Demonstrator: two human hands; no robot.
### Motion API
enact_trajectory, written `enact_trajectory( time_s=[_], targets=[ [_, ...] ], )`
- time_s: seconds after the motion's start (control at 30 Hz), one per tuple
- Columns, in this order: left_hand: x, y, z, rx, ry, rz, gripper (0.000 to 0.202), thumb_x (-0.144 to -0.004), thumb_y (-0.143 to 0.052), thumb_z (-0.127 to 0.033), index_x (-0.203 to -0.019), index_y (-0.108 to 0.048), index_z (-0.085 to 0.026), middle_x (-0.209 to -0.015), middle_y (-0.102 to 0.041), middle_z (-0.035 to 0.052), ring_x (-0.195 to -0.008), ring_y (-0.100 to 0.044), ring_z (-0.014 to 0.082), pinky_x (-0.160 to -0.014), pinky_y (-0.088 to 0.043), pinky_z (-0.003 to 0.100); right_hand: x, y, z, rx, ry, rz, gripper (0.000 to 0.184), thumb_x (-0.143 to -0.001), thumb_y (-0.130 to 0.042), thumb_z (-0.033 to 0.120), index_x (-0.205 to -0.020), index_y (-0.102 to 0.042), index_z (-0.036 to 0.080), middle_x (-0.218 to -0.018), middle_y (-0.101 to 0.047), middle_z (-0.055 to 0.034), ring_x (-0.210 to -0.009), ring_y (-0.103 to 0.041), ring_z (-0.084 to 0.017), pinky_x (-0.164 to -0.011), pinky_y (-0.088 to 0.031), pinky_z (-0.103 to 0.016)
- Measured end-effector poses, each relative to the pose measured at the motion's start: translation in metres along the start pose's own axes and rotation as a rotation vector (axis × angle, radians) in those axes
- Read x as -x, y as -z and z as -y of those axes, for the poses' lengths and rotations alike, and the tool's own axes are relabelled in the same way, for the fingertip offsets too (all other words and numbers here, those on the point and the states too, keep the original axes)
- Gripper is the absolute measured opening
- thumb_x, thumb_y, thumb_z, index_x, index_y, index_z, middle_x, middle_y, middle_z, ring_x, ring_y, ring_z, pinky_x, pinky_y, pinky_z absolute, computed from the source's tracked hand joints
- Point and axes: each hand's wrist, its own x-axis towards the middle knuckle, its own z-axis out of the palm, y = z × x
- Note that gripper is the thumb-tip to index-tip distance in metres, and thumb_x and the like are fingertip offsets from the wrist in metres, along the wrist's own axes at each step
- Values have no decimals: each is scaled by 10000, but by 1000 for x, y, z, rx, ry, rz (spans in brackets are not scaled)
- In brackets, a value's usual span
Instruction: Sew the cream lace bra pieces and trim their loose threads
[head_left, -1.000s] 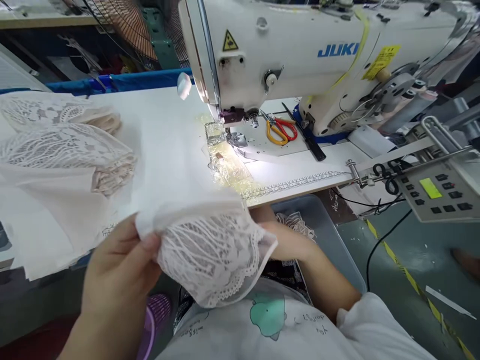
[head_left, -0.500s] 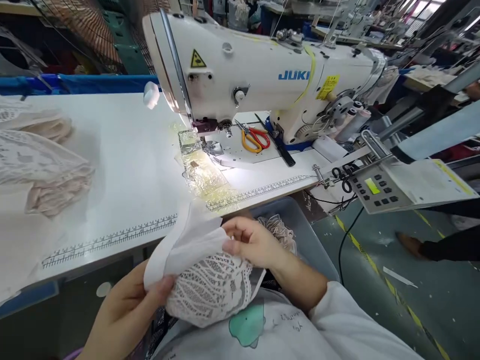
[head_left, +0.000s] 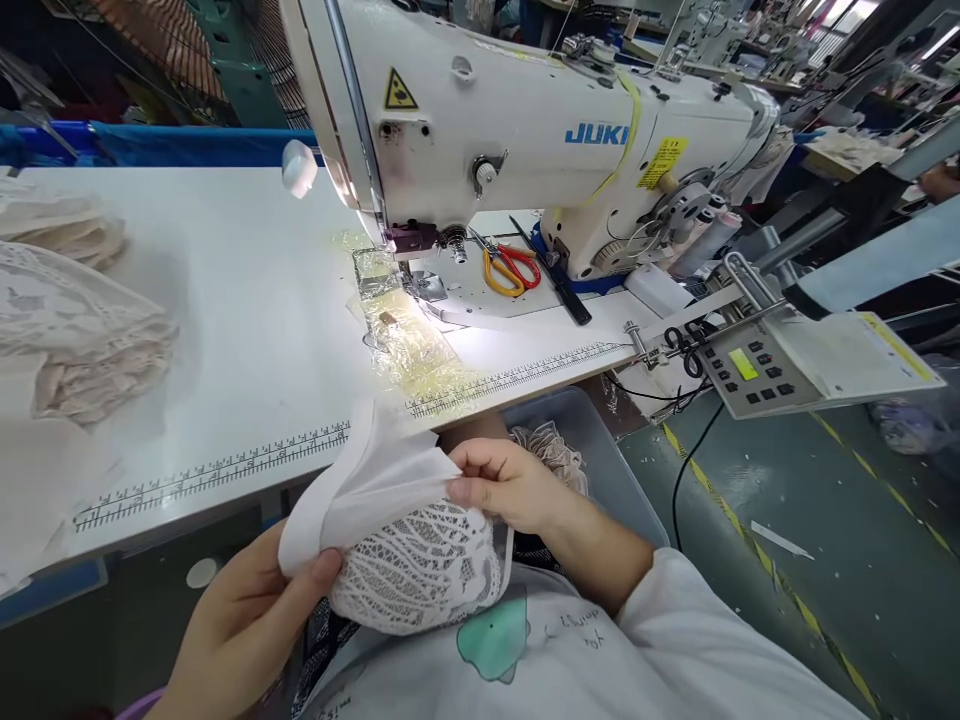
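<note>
A white lace bra cup with a smooth white fabric edge is held over my lap, in front of the table edge. My left hand grips its left end, thumb on top and fingers behind. Between the thumb and fingers of my right hand the upper right edge of the fabric is pinched. Beyond the cup stands a white sewing machine, its needle area lit. Clear film with yellowish tape covers the table in front of the needle.
Scissors with orange and red handles and a black-handled tool lie under the machine arm. White and beige lace pieces are piled at the left. A grey bin holds beige strips. A control panel juts out at the right.
My right hand has drawn the fabric edge slightly right and the cup's lace faces up more fully. The view has shifted a little. A person's foot at the right is out of view.
</note>
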Motion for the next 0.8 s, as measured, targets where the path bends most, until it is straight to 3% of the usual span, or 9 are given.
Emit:
enact_trajectory(
  time_s=[0.2, 0.3, 0.4, 0.47, 0.53, 0.57, 0.63, 0.73, 0.8],
  targets=[
    [-1, -1, 4, 8, -39, -10, 321, -600, -780, -397, -884, -747, -252, -819, -727, 47, -785, -656, 249, -663, -574, 294, -10, -12, -14, -312, 5, -147, 420, -540, -806, 475, -737, -588, 174, -529, -456, 86, -392, -296, -22, -356, -208, -172],
    [-2, -2, 4, 40, -38, -62, 386, -557, -806, -358, -915, -736, -233, -885, -722, 34, -807, -643, 228, -656, -568, 248, -14, -11, -15, -296, 204, -295, 337, -607, -773, 460, -697, -608, 180, -544, -468, 66, -408, -296, -27, -389, -220, -188],
    [-4, -3, 0, 106, 3, -175, 520, -473, -841, -301, -972, -715, -225, -889, -720, 13, -761, -629, 190, -591, -551, 188, -6, 10, -5, -170, 413, -442, 278, -709, -699, 459, -704, -598, 200, -652, -519, 33, -462, -343, -47, -430, -279, -201],
    [-5, -3, -4, 147, 35, -214, 585, -450, -845, -286, -1013, -698, -227, -858, -723, 10, -761, -632, 198, -580, -556, 198, 8, 34, 6, 94, 458, -395, 292, -784, -615, 477, -695, -594, 200, -696, -535, 9, -522, -419, -74, -490, -357, -226],
    [-5, -3, -7, 165, 52, -217, 607, -458, -839, -278, -1042, -685, -230, -836, -726, 13, -809, -642, 230, -621, -575, 240, 22, 56, 18, 610, 271, -26, 259, -776, -640, 430, -706, -637, 181, -745, -589, -35, -655, -539, -128, -622, -438, -275],
    [-4, -2, -8, 168, 53, -208, 609, -464, -836, -275, -1051, -681, -231, -829, -728, 15, -830, -646, 245, -642, -583, 262, 27, 64, 24, 847, 166, 64, 237, -757, -665, 410, -749, -657, 174, -747, -605, -46, -675, -556, -147, -641, -445, -285],
    [-4, -1, -6, 169, 60, -180, 607, -476, -830, -280, -1061, -677, -233, -826, -730, 20, -849, -651, 267, -663, -594, 299, 31, 69, 31, 1175, 58, 56, 280, -731, -698, 400, -859, -669, 153, -799, -633, -74, -728, -576, -178, -674, -452, -300],
    [-1, 1, 2, 125, 66, -123, 606, -474, -832, -315, -1056, -681, -238, -828, -732, 30, -843, -656, 290, -661, -601, 332, 21, 49, 30, 1115, 201, 31, 345, -786, -638, 430, -980, -622, 145, -892, -637, -77, -746, -569, -153, -686, -454, -265],
    [0, 1, 10, 27, 13, -100, 576, -490, -824, -374, -1034, -691, -241, -820, -731, 36, -806, -661, 296, -631, -603, 340, 9, 28, 22, 902, 322, 93, 251, -847, -555, 406, -866, -587, 157, -788, -599, -24, -674, -523, -111, -640, -438, -216]
  ],
)
